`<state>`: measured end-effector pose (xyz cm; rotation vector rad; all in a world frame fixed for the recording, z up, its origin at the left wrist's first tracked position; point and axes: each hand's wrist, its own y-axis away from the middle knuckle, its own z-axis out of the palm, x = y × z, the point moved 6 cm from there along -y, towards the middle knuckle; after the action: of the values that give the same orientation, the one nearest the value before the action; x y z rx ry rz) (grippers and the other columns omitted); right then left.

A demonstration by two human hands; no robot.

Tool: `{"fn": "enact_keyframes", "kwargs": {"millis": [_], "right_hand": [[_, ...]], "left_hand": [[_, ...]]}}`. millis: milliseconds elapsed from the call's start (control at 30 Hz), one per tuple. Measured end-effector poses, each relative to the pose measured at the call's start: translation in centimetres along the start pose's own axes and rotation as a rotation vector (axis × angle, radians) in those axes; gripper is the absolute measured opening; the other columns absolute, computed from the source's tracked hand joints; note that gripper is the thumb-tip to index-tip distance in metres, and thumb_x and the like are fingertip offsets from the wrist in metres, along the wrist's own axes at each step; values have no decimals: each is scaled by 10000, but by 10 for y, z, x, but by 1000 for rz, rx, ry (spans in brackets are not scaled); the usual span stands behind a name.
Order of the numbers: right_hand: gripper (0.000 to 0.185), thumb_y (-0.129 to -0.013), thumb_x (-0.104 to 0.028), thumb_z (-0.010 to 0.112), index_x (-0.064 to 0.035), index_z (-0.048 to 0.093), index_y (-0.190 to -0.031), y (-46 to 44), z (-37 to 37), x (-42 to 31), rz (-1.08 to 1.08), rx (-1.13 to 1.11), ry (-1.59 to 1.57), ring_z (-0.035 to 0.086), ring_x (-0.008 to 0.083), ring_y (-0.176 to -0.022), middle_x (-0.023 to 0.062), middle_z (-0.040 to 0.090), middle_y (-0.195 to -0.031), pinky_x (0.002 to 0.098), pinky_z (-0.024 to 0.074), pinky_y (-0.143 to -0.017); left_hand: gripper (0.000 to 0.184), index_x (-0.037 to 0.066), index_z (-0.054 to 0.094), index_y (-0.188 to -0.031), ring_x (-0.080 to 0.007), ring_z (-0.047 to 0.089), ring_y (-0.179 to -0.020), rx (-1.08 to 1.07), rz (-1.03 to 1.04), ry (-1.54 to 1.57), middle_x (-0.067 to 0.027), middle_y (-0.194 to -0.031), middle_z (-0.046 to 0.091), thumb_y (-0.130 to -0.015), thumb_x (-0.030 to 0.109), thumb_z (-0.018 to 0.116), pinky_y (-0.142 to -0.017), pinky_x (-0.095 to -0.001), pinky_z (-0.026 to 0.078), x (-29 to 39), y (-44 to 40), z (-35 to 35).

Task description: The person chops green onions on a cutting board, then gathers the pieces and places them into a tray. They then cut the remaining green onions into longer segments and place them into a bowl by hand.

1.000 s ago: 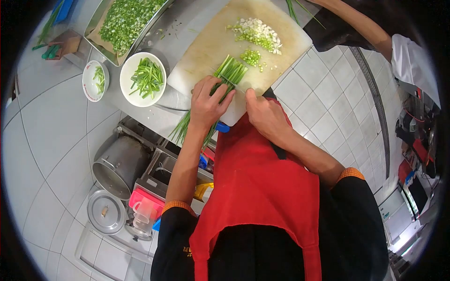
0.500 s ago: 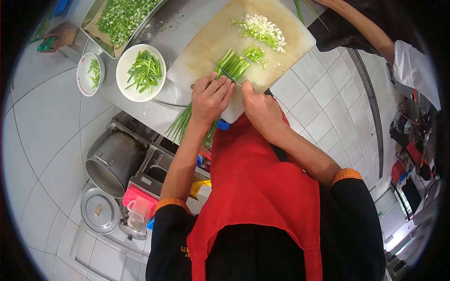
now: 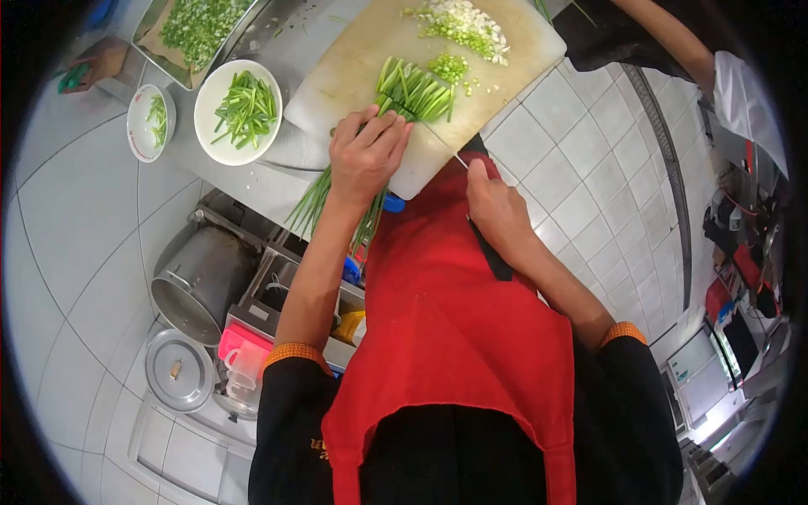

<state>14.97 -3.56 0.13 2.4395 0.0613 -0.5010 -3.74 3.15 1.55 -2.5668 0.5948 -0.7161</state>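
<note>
My left hand (image 3: 368, 156) is pressed over a bunch of green onions (image 3: 311, 200) on the cutting board (image 3: 337, 76), its fingers curled and the long leaves trailing past the board's near edge. Just beyond my fingertips lie cut lengths of green onion (image 3: 425, 93). My right hand (image 3: 498, 206) grips the handle of a knife (image 3: 460, 160). The thin blade points back toward the bunch, at the board's lower right edge. Farther up the board are chopped white and pale green onion pieces (image 3: 467, 32) and a small pile of green bits (image 3: 449, 67).
A white bowl of cut green onion (image 3: 271, 141) and a smaller bowl (image 3: 135, 130) stand left of the board. Behind them is a metal tray (image 3: 181, 74) of chopped greens. Below left are a large pot (image 3: 181, 295) and a lid (image 3: 179, 370). Another person's arm (image 3: 673, 38) shows at upper right.
My right hand has drawn the knife down and right, away from the bunch. The cut lengths have spread apart beyond my left hand. The whole view has shifted slightly.
</note>
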Motion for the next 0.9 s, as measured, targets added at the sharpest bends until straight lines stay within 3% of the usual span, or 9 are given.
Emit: {"fn": "enact_keyframes", "kwargs": {"millis": [300,400,467,567,667,800,900], "right_hand": [[189,-990,-202,485,-33,398,-991,20,-1,36,-95,61,-109,626,489,-665,255,634,-765,587,500,-589],[216,-984,-201,538,-4,451,-961,14,-32,23,-226,222,-247,611,489,-671,251,620,-770,574,494,-601],[183,-944,-142,594,28,534,-912,-6,-69,8,-371,531,-437,609,488,-693,254,609,-767,549,497,-632],[189,-914,-130,629,44,596,-849,-42,-85,-6,-366,590,-350,616,485,-717,264,620,-764,512,503,-669],[179,-884,-118,654,53,623,-846,-60,-76,-14,-238,462,-304,624,475,-730,280,632,-772,502,500,-683],[176,-876,-117,656,58,647,-873,-61,-67,-30,-311,386,-306,628,470,-732,275,647,-784,500,504,-693],[174,-877,-108,644,56,666,-930,-59,-74,-36,-368,250,-492,638,455,-775,255,660,-830,491,515,-723]], "left_hand": [[167,99,720,-865,-240,642,-924,-10,-3,-2,4,-928,685,-735,119,822,-748,-356,529,4,1,-11],[191,88,722,-875,-252,642,-927,-10,-15,-14,-13,-936,686,-717,99,830,-771,-350,539,5,8,-15],[222,70,741,-901,-278,652,-931,-32,-7,-3,-40,-964,698,-706,84,847,-786,-355,554,6,9,-17],[230,66,740,-902,-278,651,-937,-22,-16,-6,-44,-966,702,-701,89,851,-792,-354,552,7,9,-19],[209,74,724,-882,-262,643,-930,8,-28,0,-23,-937,694,-705,89,834,-768,-342,547,6,10,-20],[210,73,724,-885,-262,643,-931,29,-76,17,-22,-939,697,-708,97,834,-770,-343,547,4,15,-21],[207,77,726,-886,-261,643,-934,26,-99,28,-20,-952,698,-709,102,830,-779,-344,550,3,18,-20]]}}
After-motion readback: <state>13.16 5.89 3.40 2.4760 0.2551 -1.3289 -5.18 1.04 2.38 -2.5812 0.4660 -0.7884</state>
